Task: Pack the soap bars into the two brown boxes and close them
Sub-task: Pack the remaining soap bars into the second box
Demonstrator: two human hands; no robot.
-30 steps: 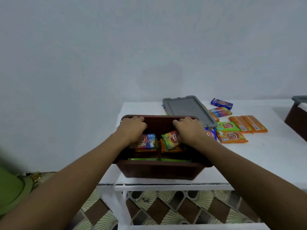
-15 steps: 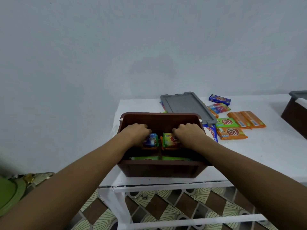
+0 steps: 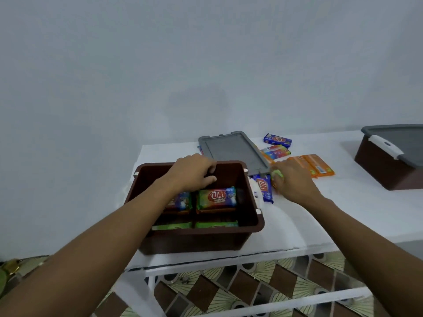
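Observation:
An open brown box [image 3: 256, 216] stands at the white table's near left corner, with several wrapped soap bars [image 3: 216, 199] stacked inside. My left hand [image 3: 194, 171] hovers inside the box near its far wall, fingers curled, holding nothing that I can see. My right hand [image 3: 290, 179] is outside the box to its right, closed over a green soap bar [image 3: 277, 173] on the table. A blue soap bar [image 3: 263, 187] lies beside the box. A second brown box [image 3: 384, 170] with its grey lid on sits at the far right.
A loose grey lid [image 3: 233, 152] lies flat behind the open box. Blue [image 3: 277, 139], multicoloured [image 3: 275, 151] and orange soap bars [image 3: 317, 167] are scattered behind my right hand. The white table [image 3: 343, 216] ends just in front of the box; patterned floor tiles show below.
My right hand has left the box and moved right onto a green soap bar on the table. My left hand has lifted off the bars toward the box's far wall.

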